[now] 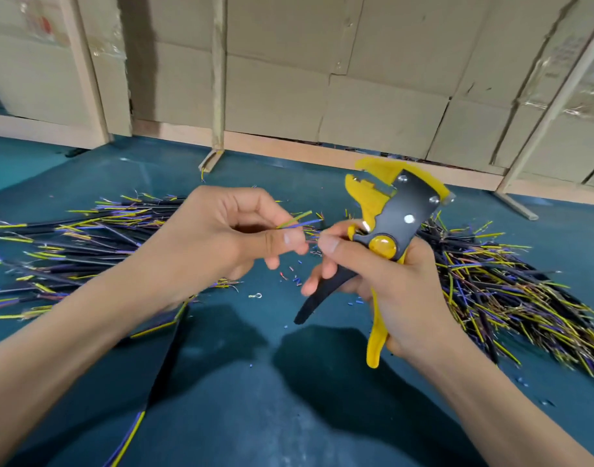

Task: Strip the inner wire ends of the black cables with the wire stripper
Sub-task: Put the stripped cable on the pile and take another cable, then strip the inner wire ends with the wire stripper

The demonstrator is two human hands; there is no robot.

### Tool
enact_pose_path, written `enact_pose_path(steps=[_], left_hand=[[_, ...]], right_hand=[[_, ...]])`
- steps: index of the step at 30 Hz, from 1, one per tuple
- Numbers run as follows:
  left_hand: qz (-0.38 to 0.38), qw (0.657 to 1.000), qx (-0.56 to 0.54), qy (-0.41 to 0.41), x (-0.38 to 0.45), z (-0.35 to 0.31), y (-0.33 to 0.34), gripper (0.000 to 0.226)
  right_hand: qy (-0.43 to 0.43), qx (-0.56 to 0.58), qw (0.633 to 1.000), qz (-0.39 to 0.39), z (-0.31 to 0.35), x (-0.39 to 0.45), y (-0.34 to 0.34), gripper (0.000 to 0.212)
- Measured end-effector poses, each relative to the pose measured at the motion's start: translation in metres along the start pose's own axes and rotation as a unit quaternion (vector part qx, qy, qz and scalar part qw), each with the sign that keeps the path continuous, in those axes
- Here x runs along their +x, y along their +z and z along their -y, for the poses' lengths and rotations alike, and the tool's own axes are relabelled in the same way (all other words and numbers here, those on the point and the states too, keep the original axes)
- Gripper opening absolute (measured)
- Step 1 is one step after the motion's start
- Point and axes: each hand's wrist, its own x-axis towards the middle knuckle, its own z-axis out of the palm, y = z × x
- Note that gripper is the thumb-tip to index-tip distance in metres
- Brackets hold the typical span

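Observation:
My left hand [228, 234] holds a black cable whose inner wires [299, 220], yellow-green and blue, stick out past my fingertips. The cable's body [160, 358] runs down under my left forearm. My right hand [386, 288] grips the yellow and black wire stripper [394, 214] by its handles, jaws pointing up and away. My right thumb meets my left thumb over a thin wire end between the two hands. The stripper's jaws hold nothing.
A pile of black cables [73, 237] with coloured ends lies on the left of the teal table [261, 399], and a second pile [497, 281] lies on the right. Small insulation scraps [292, 278] dot the middle. Cardboard boxes [322, 96] line the far edge.

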Motion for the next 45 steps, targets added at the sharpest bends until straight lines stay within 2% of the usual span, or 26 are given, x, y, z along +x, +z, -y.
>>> enact_pose_path(steps=[3,9,13,15,19,22,25,29,33,36,41,45], left_hand=[[-0.007,1.0,0.004,-0.011,0.001,-0.002,-0.004,0.016],[0.019,0.999,0.031,-0.017,0.001,0.004,0.0,0.016],[-0.021,0.999,-0.046,-0.002,0.003,0.005,-0.001,0.017],[-0.057,0.997,-0.035,0.028,0.003,0.007,0.001,0.019],[-0.168,0.972,0.059,0.151,0.002,0.009,0.009,0.009],[-0.228,0.947,0.096,0.206,0.0,0.01,0.005,0.007],[-0.256,0.923,0.157,0.242,-0.002,0.013,0.001,0.006],[-0.237,0.911,0.199,0.274,-0.003,0.013,0.002,0.007],[-0.223,0.927,0.193,0.232,-0.002,0.011,0.004,0.011],[-0.206,0.952,0.131,0.186,0.002,0.011,0.006,0.016],[-0.167,0.967,0.077,0.174,0.002,0.012,0.009,0.01],[-0.124,0.967,0.13,0.18,-0.003,0.014,0.012,0.011]], right_hand=[[0.015,0.025,1.0,0.005,0.003,0.003,-0.001,0.009],[0.013,-0.038,0.999,-0.002,0.003,0.001,0.001,0.013],[0.035,-0.037,0.998,-0.035,0.0,0.002,0.003,0.024],[0.057,-0.03,0.997,-0.036,-0.002,0.002,0.003,0.025],[0.117,0.034,0.992,0.039,-0.005,-0.003,0.009,0.012],[0.166,0.112,0.973,0.118,-0.007,-0.007,0.014,0.018],[0.173,0.125,0.965,0.15,-0.008,-0.01,0.015,0.017],[0.168,0.11,0.968,0.153,-0.009,-0.01,0.014,0.017],[0.158,0.101,0.972,0.138,-0.01,-0.01,0.014,0.017],[0.148,0.087,0.979,0.107,-0.011,-0.008,0.013,0.021],[0.103,0.091,0.989,0.054,-0.013,-0.008,0.016,0.027],[0.089,0.081,0.993,0.009,-0.011,-0.003,0.015,0.023]])
